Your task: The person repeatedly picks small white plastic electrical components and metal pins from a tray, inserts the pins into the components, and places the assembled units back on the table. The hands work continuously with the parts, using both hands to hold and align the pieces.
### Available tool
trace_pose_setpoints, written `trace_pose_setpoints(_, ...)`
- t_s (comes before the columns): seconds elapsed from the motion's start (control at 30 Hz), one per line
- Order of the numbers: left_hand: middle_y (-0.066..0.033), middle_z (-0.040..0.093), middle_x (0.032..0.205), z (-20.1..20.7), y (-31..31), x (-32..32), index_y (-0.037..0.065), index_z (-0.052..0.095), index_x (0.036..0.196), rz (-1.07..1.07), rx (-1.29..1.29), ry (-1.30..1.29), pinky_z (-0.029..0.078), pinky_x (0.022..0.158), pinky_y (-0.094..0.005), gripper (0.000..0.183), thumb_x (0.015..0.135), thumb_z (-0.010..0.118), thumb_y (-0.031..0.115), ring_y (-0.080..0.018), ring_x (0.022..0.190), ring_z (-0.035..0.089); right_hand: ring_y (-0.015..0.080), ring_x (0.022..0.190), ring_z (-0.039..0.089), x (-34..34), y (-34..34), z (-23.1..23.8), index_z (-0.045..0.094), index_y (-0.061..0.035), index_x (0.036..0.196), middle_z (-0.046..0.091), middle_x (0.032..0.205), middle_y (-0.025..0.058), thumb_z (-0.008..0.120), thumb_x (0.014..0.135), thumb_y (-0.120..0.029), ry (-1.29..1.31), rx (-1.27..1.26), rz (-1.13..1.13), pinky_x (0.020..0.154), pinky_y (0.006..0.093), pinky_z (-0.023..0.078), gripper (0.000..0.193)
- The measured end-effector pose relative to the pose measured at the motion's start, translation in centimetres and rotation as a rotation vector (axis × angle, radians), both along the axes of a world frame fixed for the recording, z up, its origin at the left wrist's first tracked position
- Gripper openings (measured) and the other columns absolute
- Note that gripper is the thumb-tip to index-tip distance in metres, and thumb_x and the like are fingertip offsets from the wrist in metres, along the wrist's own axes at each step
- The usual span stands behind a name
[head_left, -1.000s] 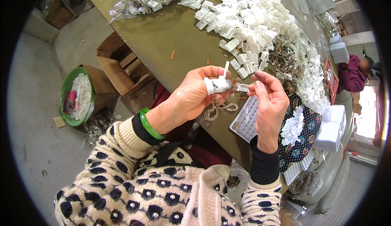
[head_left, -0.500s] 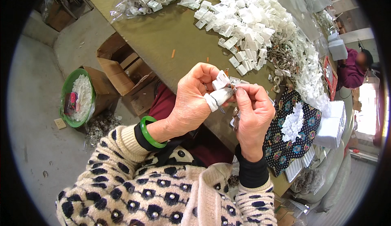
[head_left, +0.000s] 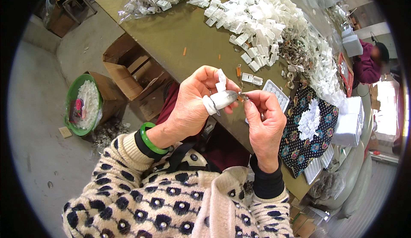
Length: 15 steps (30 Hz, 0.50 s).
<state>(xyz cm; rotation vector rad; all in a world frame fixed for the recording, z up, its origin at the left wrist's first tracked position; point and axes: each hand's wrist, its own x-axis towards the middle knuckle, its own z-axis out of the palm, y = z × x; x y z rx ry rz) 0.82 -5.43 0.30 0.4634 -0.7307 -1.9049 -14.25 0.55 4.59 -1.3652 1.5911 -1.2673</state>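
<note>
My left hand (head_left: pixel 190 95) is closed around a small white plastic casing (head_left: pixel 221 81), which stands up between its fingers. Its thumb wears a white cloth cover (head_left: pixel 221 100) smudged grey at the tip. Close by, my right hand (head_left: pixel 267 120) pinches a tiny dark metal piece (head_left: pixel 243 96) against the left thumb tip; its exact kind is too small to make out. Beyond the fingers, another white plastic casing (head_left: pixel 251 79) and a small orange-brown strip (head_left: pixel 239 70) lie on the table. A white dimpled tray (head_left: pixel 276 93) is partly hidden by my right hand.
A heap of white plastic casings (head_left: pixel 257 15) spreads over the table (head_left: pixel 162 41), beside tangled metal parts (head_left: pixel 293 51). Small white pieces (head_left: pixel 309 120) lie on a dark patterned cloth (head_left: pixel 295 146). Cardboard boxes (head_left: pixel 124 66) and a green basin (head_left: pixel 70 109) stand left; a person (head_left: pixel 368 62) sits far right.
My hands have drawn slightly apart, and the casing in my left hand has tilted more upright. The loose casing, orange-brown strip and tray beyond my hands now show more fully.
</note>
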Motion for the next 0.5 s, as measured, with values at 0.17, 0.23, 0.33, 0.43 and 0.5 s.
trace_pose_setpoints(0.17, -0.0139, 0.065, 0.094, 0.1, 0.3, 0.8, 0.006, 0.053, 0.102, -0.117, 0.056, 0.086, 0.058, 0.059, -0.0294, 0.023, 0.086, 0.07, 0.005, -0.022, 0.072, 0.07, 0.0032, 0.064, 0.051, 0.1, 0.7, -0.1, 0.062, 0.0011, 0.095, 0.062, 0.082, 0.0, 0.065, 0.088, 0.001, 0.075, -0.053, -0.007, 0.055, 0.0189, 0.042, 0.007)
trace_pose_setpoints(0.23, -0.0128, 0.063, 0.093, 0.1, 0.5, 0.9, 0.007, 0.053, 0.102, -0.151, 0.088, 0.106, 0.058, 0.06, -0.0303, 0.023, 0.086, 0.07, 0.006, -0.0222, 0.073, 0.069, 0.0038, 0.064, 0.051, 0.0, 1.0, -0.2, 0.062, 0.0012, 0.094, 0.06, 0.082, 0.0012, 0.066, 0.087, 0.002, 0.12, -0.047, 0.034, 0.055, 0.0192, 0.041, 0.009)
trace_pose_setpoints(0.33, -0.0109, 0.061, 0.093, 0.1, 1.0, 0.9, 0.007, 0.053, 0.103, -0.202, 0.168, 0.151, 0.058, 0.062, -0.0314, 0.023, 0.087, 0.071, 0.009, -0.0224, 0.072, 0.069, 0.0043, 0.066, 0.053, -0.2, 1.5, -0.6, 0.062, 0.0015, 0.094, 0.058, 0.082, 0.0027, 0.066, 0.083, 0.006, 0.159, -0.104, 0.063, 0.056, 0.019, 0.042, 0.012)
trace_pose_setpoints(0.43, -0.0105, 0.061, 0.095, 0.0, 1.6, 0.8, 0.007, 0.054, 0.103, -0.255, 0.258, 0.218, 0.058, 0.064, -0.0326, 0.022, 0.088, 0.07, 0.011, -0.0231, 0.074, 0.069, 0.0038, 0.067, 0.054, -0.4, 1.7, -1.3, 0.062, 0.0015, 0.094, 0.059, 0.083, 0.0019, 0.066, 0.083, 0.007, 0.106, -0.153, 0.074, 0.056, 0.0186, 0.042, 0.013)
trace_pose_setpoints(0.5, -0.0114, 0.064, 0.097, 0.0, 1.9, 0.7, 0.006, 0.056, 0.103, -0.288, 0.299, 0.274, 0.06, 0.065, -0.034, 0.02, 0.089, 0.069, 0.01, -0.0248, 0.077, 0.07, 0.0034, 0.067, 0.054, -0.5, 2.0, -1.5, 0.063, 0.0015, 0.095, 0.06, 0.084, 0.0014, 0.066, 0.084, 0.007, -0.03, -0.144, 0.074, 0.056, 0.0185, 0.042, 0.012)
